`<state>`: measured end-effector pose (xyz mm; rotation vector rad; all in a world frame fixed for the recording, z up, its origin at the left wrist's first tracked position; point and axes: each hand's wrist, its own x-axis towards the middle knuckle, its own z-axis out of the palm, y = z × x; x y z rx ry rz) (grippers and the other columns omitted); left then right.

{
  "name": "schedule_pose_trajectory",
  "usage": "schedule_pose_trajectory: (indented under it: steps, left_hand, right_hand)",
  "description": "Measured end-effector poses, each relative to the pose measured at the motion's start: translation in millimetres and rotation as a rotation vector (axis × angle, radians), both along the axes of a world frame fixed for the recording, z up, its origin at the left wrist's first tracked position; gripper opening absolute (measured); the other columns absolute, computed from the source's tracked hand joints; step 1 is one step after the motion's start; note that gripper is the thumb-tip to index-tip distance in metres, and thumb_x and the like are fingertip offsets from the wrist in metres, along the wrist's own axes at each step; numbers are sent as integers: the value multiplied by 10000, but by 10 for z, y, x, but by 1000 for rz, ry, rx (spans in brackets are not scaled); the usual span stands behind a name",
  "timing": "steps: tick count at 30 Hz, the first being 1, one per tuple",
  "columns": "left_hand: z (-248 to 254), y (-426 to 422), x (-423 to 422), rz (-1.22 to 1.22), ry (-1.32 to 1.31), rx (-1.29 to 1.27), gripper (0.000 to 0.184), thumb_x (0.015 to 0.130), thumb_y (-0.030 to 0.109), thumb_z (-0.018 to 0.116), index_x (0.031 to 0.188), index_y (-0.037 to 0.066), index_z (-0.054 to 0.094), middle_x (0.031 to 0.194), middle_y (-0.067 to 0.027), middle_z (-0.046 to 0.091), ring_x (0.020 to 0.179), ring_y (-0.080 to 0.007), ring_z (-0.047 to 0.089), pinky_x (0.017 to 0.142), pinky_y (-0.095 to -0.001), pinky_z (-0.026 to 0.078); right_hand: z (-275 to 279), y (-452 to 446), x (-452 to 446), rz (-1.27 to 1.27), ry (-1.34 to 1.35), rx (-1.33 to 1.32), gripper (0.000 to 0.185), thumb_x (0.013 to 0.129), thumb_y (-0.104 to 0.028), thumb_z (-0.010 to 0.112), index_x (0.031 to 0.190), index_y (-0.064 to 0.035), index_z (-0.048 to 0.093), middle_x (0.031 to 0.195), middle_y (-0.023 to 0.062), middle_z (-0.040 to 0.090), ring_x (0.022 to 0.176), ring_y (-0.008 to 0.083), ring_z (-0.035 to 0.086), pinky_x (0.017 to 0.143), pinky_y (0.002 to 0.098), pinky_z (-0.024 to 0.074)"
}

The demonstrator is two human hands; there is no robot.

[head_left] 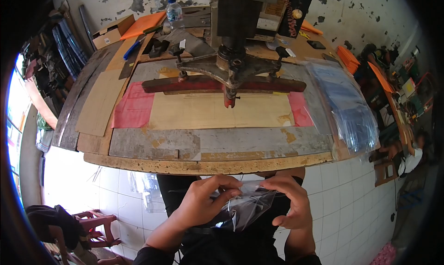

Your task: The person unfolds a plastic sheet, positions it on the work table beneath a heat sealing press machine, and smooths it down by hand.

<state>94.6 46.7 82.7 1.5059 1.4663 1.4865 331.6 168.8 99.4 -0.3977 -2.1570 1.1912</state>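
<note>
Below the front edge of the table, my left hand (206, 202) pinches a clear plastic bag or sheet (245, 205) between thumb and fingers. The plastic is crumpled, shiny and see-through over dark clothing. At its upper right edge, the fingertips of my right hand (293, 202) touch the film. The right thumb stands well apart from those fingers. Ahead of both hands, a press with a red bar (189, 85) stands above a yellowish sheet (222, 112) with pink ends (132, 108).
On the table's right lies a stack of clear plastic (347, 105). The worn wooden table edge (208, 166) runs just above my hands. A water bottle (175, 13) and a cardboard box (111, 31) stand at the back. Loose plastic (150, 193) and a red stool (99, 228) are on the left.
</note>
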Motion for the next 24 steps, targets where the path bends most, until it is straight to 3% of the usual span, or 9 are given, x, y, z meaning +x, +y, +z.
schedule_pose_trajectory:
  steps: [1,5,6,7,10,14,20,22,24]
  left_hand:
    - [10,8,17,-3,-2,1,213,929,-14,783,1117,3,683,991,-122,794,872,-238,792,775,-325,602]
    - [42,61,70,11,180,61,260,917,14,799,1148,9,682,975,-127,796,842,-246,793,732,-329,612]
    - [38,69,75,20,216,99,281,913,20,801,1169,13,684,962,-125,793,836,-249,791,714,-328,612]
    - [34,66,73,23,216,101,281,913,20,801,1169,13,684,962,-125,793,836,-249,791,714,-328,612]
    - [-25,32,56,45,303,72,392,907,30,808,1279,38,686,934,-94,791,781,-235,782,683,-314,603]
    - [41,-33,24,5,195,-70,431,911,64,816,1316,38,670,927,-97,795,745,-232,777,693,-315,603]
    - [-45,-63,-41,-39,238,-179,192,927,161,817,1079,49,780,855,-102,796,730,-242,773,684,-329,593]
    - [-119,-53,-33,20,249,-53,142,941,225,810,965,88,779,794,-91,770,656,-274,749,586,-355,561]
    - [-66,-42,-46,39,300,-46,127,939,219,811,946,95,780,776,-83,762,635,-272,738,570,-356,551]
  right_hand:
    - [46,-60,-60,-17,22,-66,695,807,-368,938,1329,18,693,1274,153,705,1152,291,679,978,406,524]
    - [176,-177,-271,-52,-217,7,609,847,-291,906,1326,8,678,1242,147,709,1148,293,690,1002,400,537]
    - [180,-190,-289,-58,-229,-74,486,881,-197,878,1286,5,701,1194,160,748,1094,275,737,953,384,574]
    - [174,-192,-290,-56,-229,-71,486,881,-197,878,1286,5,701,1194,160,748,1094,275,737,953,384,574]
    - [149,-200,-317,-139,-222,-124,314,928,-71,820,1225,-3,746,1045,152,809,934,236,805,796,325,624]
    - [86,-181,-301,-149,-246,-99,311,930,-72,818,1225,-5,745,996,132,815,896,218,806,781,311,620]
    - [40,-180,-291,-219,-200,-128,285,905,-99,849,1153,-10,740,993,128,808,901,220,800,771,305,606]
    - [128,-172,-334,-183,-146,78,328,867,-145,891,1128,-22,736,989,114,785,901,230,777,807,327,596]
    - [150,-191,-343,-194,-140,98,356,848,-164,908,1132,-30,740,984,107,770,895,233,763,820,333,591]
